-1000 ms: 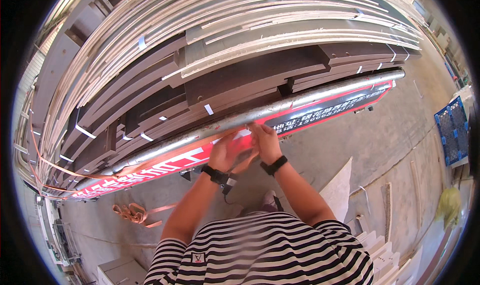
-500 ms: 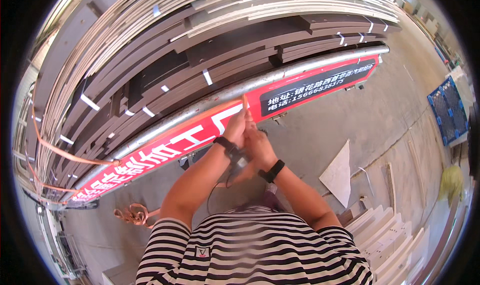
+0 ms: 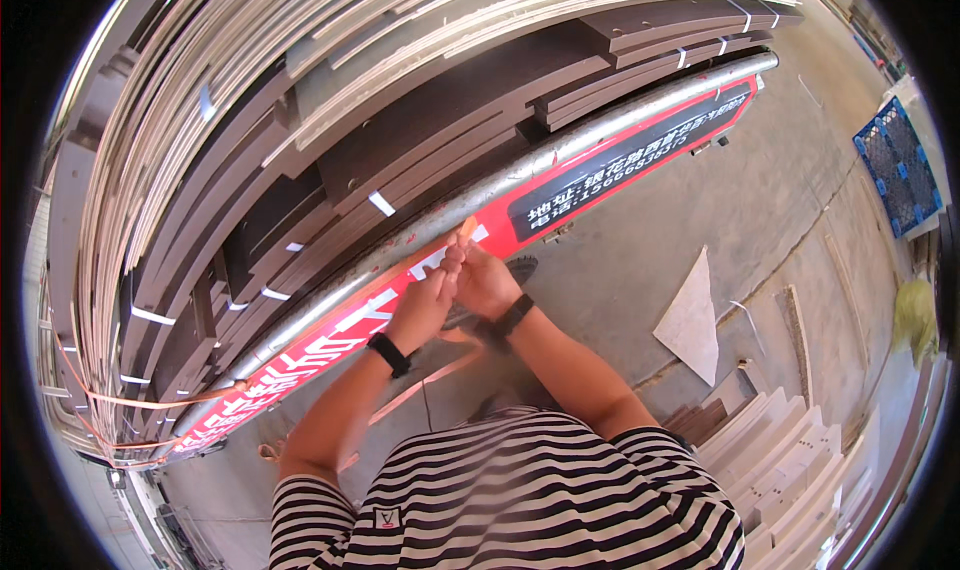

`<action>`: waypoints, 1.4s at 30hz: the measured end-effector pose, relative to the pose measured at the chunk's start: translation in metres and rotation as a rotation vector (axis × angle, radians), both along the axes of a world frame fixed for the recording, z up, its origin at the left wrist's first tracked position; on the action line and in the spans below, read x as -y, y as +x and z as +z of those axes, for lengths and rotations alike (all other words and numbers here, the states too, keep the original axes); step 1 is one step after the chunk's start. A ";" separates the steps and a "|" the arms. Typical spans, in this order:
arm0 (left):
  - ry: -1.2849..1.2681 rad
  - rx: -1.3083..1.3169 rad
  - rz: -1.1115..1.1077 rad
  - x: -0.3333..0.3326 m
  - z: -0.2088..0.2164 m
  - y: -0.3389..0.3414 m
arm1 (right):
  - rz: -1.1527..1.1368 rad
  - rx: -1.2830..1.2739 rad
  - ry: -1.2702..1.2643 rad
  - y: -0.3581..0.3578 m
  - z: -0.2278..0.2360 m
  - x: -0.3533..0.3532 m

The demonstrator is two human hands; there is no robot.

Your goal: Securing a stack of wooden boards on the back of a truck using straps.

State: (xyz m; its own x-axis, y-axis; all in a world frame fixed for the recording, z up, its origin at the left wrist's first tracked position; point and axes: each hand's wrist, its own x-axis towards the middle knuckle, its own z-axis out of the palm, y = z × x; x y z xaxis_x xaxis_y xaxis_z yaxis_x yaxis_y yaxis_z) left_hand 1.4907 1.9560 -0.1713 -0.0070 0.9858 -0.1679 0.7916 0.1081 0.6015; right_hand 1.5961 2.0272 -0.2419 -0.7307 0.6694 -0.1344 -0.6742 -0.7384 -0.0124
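Note:
An orange strap (image 3: 468,227) comes up against the vehicle's side rail, and both of my hands are closed around it. My left hand (image 3: 424,300) is curled low beside the red side panel (image 3: 505,227). Pressed against it, my right hand (image 3: 484,282) sits a little higher and farther right, its fingers wrapped near the strap where it meets the rail. A loose length of strap hangs below my hands toward the floor. My fingers hide the exact grip.
Dark brown boards (image 3: 420,110) and thin pale sheets lie stacked above the silver rail (image 3: 540,160). White boards (image 3: 770,470) stand at lower right, near a pale triangular offcut (image 3: 690,320) on the floor. A blue pallet (image 3: 895,170) leans at far right.
My hands have shifted left and slightly down, the left one now lower than the right. The view has turned a little. More of the hanging strap shows below my hands.

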 end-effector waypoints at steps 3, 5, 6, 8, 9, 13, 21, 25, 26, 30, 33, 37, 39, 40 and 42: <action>0.215 -0.600 -0.304 -0.014 0.048 0.008 | 0.136 0.028 0.229 -0.003 -0.015 -0.017; 0.364 -0.658 -0.259 -0.040 0.057 0.019 | 0.200 0.172 0.183 -0.008 -0.021 -0.022; 0.477 -0.622 -0.294 -0.058 0.054 0.025 | 0.256 0.321 0.142 -0.010 -0.030 -0.027; 0.589 -0.587 -0.321 -0.078 0.046 0.027 | 0.242 0.378 0.243 -0.015 -0.046 -0.031; 0.562 -0.752 -0.318 -0.084 0.041 0.026 | 0.122 0.665 0.517 -0.012 -0.048 -0.034; 0.496 -0.897 -0.270 -0.090 0.029 0.027 | -0.021 1.267 1.226 0.018 -0.048 -0.056; 0.537 -0.996 -0.188 -0.090 0.024 0.031 | -0.613 1.704 2.117 0.061 -0.010 -0.096; 0.558 -0.966 -0.195 -0.086 0.026 0.027 | -0.399 1.601 2.049 0.088 0.047 -0.086; 0.573 -0.938 -0.201 -0.082 0.024 0.029 | -0.399 1.596 2.061 0.093 0.057 -0.081; 0.640 -0.878 -0.211 -0.083 0.027 0.032 | -0.217 1.549 2.086 0.125 0.108 -0.055; 0.626 -0.006 -0.413 -0.072 0.043 0.076 | -0.234 1.329 2.041 0.148 0.136 -0.036; 0.657 0.140 -0.259 -0.032 0.100 0.074 | -0.008 1.203 1.676 0.219 0.192 -0.021; 0.574 0.368 -0.030 -0.015 0.100 0.042 | -0.076 1.398 1.418 0.266 0.196 -0.029; 0.602 0.448 0.034 -0.010 0.090 0.025 | -0.204 1.535 1.332 0.294 0.189 -0.039; 0.563 0.771 0.274 -0.002 0.082 0.015 | -0.551 1.713 1.059 0.362 0.165 -0.063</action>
